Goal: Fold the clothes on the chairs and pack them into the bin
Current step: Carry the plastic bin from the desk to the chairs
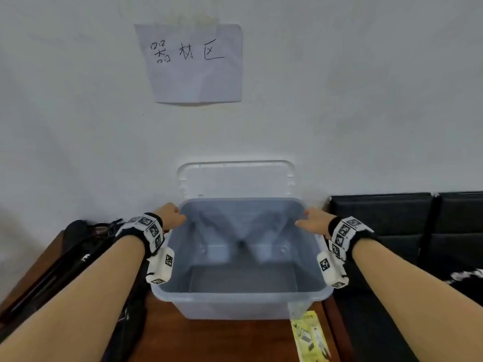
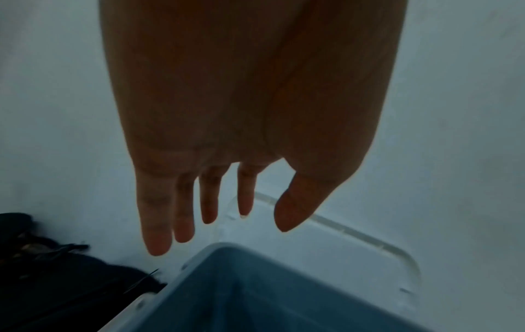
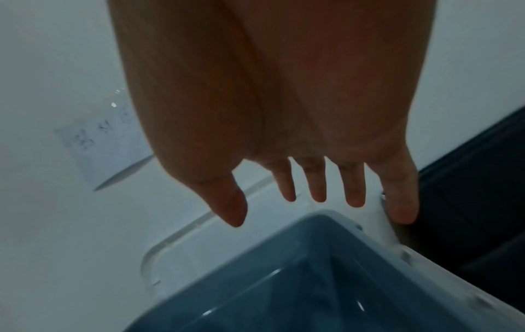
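A: Where is the bin (image 1: 240, 301)?

B: It stands open on the brown table (image 1: 209, 338), its far side against the white wall (image 1: 339, 100). Its clear lid (image 1: 235, 178) leans upright on that wall, just behind the bin.

A: And the 2 hands?

B: The left hand (image 1: 171, 216) is at the bin's far left corner, the right hand (image 1: 313, 220) at its far right corner. From the head view both seem to reach the rim there.

A: Are they gripping it?

B: The wrist views say otherwise. The left hand's fingers (image 2: 157, 224) are straight and slightly spread, hanging above the bin's corner, holding nothing. The right hand's fingers (image 3: 355, 186) are likewise straight and parted; the little finger lies beside the outer rim, but I cannot tell whether it touches.

A: Any clothes?

B: A dark garment (image 1: 78, 257) lies left of the bin, beside the left forearm. Black chairs (image 1: 392, 218) stand right of the bin, with a black and white cloth (image 1: 465, 276) on 1 seat.

A: Anything else near the bin?

B: A yellow packet (image 1: 309, 335) lies on the table at the bin's near right corner, and a handwritten paper (image 1: 193, 64) is stuck on the wall above it.
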### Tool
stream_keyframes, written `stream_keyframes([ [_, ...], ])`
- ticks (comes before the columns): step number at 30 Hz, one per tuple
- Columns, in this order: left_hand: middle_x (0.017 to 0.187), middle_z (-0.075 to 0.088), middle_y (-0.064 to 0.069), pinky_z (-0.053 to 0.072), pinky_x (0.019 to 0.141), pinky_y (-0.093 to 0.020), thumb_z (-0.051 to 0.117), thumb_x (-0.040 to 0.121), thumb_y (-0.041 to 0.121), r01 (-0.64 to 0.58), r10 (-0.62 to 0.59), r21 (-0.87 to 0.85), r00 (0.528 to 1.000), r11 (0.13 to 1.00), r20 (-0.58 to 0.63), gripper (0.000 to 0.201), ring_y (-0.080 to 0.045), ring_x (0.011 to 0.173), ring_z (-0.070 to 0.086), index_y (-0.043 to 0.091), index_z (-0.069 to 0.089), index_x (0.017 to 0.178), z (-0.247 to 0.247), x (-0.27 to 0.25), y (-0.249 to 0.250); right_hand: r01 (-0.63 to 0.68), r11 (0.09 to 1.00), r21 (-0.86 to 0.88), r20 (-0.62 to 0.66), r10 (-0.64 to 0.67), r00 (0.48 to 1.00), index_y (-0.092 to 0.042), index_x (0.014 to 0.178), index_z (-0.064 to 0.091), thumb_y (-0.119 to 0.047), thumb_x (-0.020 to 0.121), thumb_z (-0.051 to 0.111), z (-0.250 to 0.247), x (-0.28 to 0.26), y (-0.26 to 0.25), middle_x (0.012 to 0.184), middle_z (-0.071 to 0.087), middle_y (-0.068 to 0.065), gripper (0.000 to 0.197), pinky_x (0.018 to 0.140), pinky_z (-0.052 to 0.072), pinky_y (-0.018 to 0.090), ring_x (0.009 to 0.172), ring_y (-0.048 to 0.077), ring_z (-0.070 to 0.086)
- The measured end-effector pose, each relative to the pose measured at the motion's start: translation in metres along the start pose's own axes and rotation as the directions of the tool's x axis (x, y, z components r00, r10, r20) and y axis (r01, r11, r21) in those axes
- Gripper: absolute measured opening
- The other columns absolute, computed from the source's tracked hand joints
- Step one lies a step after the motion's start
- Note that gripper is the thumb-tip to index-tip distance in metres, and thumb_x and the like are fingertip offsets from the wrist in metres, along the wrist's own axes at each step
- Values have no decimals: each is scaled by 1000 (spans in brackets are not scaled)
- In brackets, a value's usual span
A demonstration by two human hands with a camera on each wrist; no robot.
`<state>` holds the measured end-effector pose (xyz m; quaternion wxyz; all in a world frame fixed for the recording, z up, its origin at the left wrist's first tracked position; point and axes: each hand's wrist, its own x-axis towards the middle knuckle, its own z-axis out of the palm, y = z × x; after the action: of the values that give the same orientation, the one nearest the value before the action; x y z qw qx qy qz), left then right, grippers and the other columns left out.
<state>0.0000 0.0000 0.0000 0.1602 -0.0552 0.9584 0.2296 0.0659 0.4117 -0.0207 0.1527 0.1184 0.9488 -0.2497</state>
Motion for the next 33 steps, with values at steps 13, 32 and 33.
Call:
stream_keyframes([
  [13,101,68,-21,45,73,-31,56,104,15,201,-170,-198,972,960,160,18,-29,83,60,-1,60,113,63,27,-70,-205,949,239,71,193,979,-4,155,25,-50,81,73,82,39,79,140,53,15,100,101,52,41,119,31,61],
  [32,122,63,-29,54,95,-51,67,96,19,120,-56,-243,966,963,254,36,-45,110,63,-9,60,118,96,23,-3,-400,780,481,-72,490,869,-2,124,64,-40,87,74,62,-104,140,118,69,16,54,93,55,41,107,34,66],
  [33,117,62,-27,52,87,-44,66,97,18,104,-46,-224,966,969,253,32,-41,103,62,-8,59,115,98,6,15,-411,768,491,-75,508,858,-1,124,63,-39,88,73,59,-117,151,118,67,16,54,89,54,38,108,34,65],
])
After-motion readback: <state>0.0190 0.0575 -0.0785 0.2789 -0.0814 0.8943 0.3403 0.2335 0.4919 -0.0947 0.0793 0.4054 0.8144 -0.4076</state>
